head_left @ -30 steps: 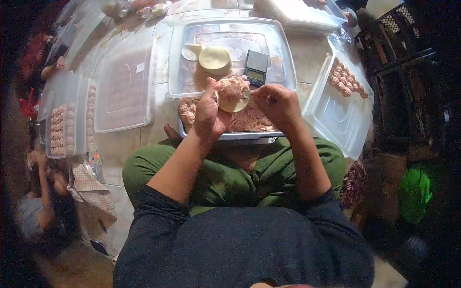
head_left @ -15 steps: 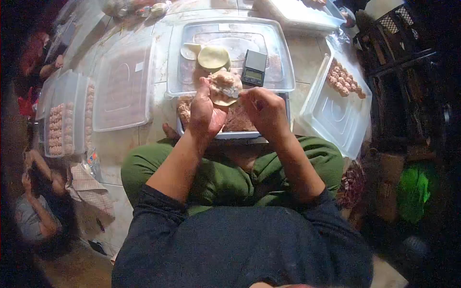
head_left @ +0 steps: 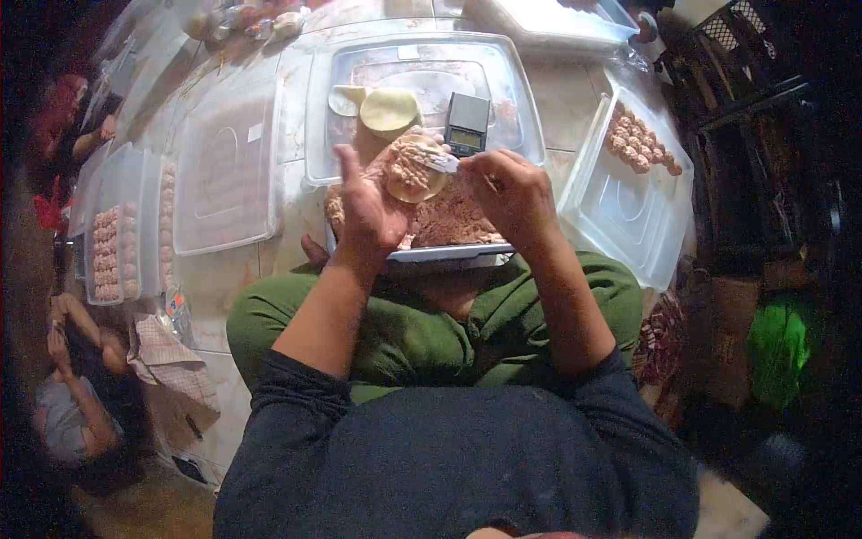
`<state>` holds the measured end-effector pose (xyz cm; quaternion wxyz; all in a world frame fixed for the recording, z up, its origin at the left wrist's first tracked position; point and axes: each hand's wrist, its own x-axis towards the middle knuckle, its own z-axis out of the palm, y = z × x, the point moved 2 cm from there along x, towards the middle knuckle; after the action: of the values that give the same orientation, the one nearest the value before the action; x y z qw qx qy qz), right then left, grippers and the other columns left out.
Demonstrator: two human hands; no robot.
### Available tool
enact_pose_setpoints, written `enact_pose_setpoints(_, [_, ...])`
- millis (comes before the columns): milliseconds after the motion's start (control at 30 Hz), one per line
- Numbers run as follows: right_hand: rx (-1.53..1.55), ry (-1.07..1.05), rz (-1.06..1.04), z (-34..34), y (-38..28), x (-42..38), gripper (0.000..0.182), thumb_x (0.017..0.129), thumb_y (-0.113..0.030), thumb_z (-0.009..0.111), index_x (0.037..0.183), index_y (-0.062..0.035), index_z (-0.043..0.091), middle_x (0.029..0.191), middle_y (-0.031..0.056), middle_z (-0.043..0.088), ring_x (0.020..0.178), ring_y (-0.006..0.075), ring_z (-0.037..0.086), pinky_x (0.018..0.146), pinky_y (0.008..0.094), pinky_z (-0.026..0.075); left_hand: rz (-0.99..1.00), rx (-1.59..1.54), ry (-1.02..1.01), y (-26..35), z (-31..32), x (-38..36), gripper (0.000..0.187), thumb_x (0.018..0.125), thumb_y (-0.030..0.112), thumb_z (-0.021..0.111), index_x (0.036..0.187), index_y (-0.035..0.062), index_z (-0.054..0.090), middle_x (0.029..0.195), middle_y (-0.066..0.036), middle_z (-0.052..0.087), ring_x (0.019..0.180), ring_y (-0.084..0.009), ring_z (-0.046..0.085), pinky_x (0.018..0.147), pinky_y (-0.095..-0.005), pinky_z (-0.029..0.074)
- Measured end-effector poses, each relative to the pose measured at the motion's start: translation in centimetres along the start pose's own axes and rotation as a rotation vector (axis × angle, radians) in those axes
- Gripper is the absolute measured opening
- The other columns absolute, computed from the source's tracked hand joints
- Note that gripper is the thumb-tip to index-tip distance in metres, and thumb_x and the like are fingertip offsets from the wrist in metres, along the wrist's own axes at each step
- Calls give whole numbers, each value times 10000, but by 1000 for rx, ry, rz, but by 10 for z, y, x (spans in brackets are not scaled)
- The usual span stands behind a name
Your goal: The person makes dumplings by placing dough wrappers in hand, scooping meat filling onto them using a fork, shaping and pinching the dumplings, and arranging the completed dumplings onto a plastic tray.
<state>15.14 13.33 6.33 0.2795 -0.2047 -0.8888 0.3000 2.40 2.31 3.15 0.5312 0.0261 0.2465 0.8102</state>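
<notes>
My left hand (head_left: 373, 207) is palm up, thumb spread away, with a round dumpling wrapper (head_left: 433, 190) lying on its fingers. Pinkish meat filling (head_left: 409, 172) covers much of the wrapper. Between the fingertips of my right hand (head_left: 514, 187) is a small spreader (head_left: 444, 163), its pale flat end touching the filling; its handle is mostly hidden. Under both hands, a tray (head_left: 449, 254) holds ground meat (head_left: 458, 214). Just beyond them, a stack of round wrappers (head_left: 389, 110) and a pocket scale (head_left: 469, 123) rest on a clear plastic lid (head_left: 525, 108).
On the right, a tilted plastic container (head_left: 584, 193) holds rows of shaped dumplings (head_left: 636, 139). More dumplings (head_left: 108, 256) fill a box at left, beside another lid (head_left: 224, 171). A cloth (head_left: 171, 355) lies on the tiled floor. Other people sit along the left edge.
The left thumb has swung outward off the wrapper, and the palm has opened. The filling looks flatter and more spread out. The spreader's pale end now shows clearly against it.
</notes>
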Motion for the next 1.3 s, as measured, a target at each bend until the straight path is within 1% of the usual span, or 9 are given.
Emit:
enact_pose_setpoints(33, [29, -17, 13, -2, 3, 0, 59, 786, -118, 626, 825, -74, 621, 792, 131, 632, 718, 311, 626, 621, 366, 501, 26, 36, -5, 3, -4, 2, 1073, 723, 826, 186, 1287, -72, 347, 1277, -207, 445, 1170, -312, 457, 1028, -435, 319])
enact_pose_setpoints(100, [89, -53, 36, -6, 8, 2, 57, 775, -105, 633, 814, -65, 620, 798, 133, 637, 728, 307, 630, 626, 358, 501, 38, -8, 14, 7, -6, 3, 1104, 694, 848, 196, 1313, -58, 321, 1299, -226, 422, 1203, -329, 420, 1041, -437, 294])
enact_pose_setpoints(200, [27, 39, 41, -17, 0, 6, 65, 806, -55, 626, 862, -29, 645, 785, 94, 651, 644, 142, 622, 566, 267, 496, 48, 63, -32, 6, -6, 0, 1155, 658, 871, 148, 1333, -55, 297, 1296, -199, 427, 1208, -297, 418, 1044, -419, 288])
enact_pose_setpoints(633, [75, -47, -26, 17, -3, -8, 112, 790, -157, 617, 880, -92, 631, 823, 153, 623, 733, 345, 615, 638, 402, 490, 63, -59, -46, 2, -8, 3, 1191, 621, 896, 213, 1384, -20, 203, 1371, -199, 320, 1253, -317, 343, 1074, -437, 225])
enact_pose_setpoints(733, [52, -144, 15, 16, -7, -12, 135, 796, -186, 628, 900, -102, 642, 841, 150, 629, 750, 331, 621, 646, 396, 494, 118, -106, -9, 8, -18, 6, 1216, 597, 904, 267, 1386, -19, 193, 1365, -202, 322, 1250, -324, 340, 1072, -437, 229])
enact_pose_setpoints(800, [90, -122, 96, 0, -6, -7, 133, 778, -57, 646, 909, -59, 669, 781, 113, 655, 664, 190, 636, 588, 292, 494, 168, -118, -3, 24, -23, 6, 1239, 571, 911, 310, 1381, -21, 200, 1352, -206, 334, 1246, -322, 346, 1061, -436, 257])
enact_pose_setpoints(967, [-590, -480, 102, 1, 50, -12, 131, 724, -131, 612, 834, -92, 671, 808, 132, 648, 760, 282, 636, 678, 386, 483, 304, -191, 104, 45, -29, 7, 1312, 491, 943, 323, 1272, -111, 322, 1214, -213, 450, 1089, -298, 469, 961, -378, 384])
enact_pose_setpoints(1167, [-543, -328, -69, 59, 81, -28, 110, 731, -116, 529, 719, -31, 597, 825, 170, 598, 863, 325, 595, 774, 409, 454, 279, -416, -3, 46, -29, 6, 951, 775, 716, 357, 1242, -113, 353, 1214, -219, 464, 1109, -317, 474, 960, -400, 388])
enact_pose_setpoints(1300, [-456, -299, -87, 60, 73, -28, 108, 719, -127, 551, 710, -32, 601, 811, 158, 594, 849, 326, 595, 771, 411, 453, 235, -474, -35, 48, -43, 10, 620, 810, 383, 396, 1221, -81, 401, 1195, -212, 492, 1103, -316, 490, 953, -402, 394])
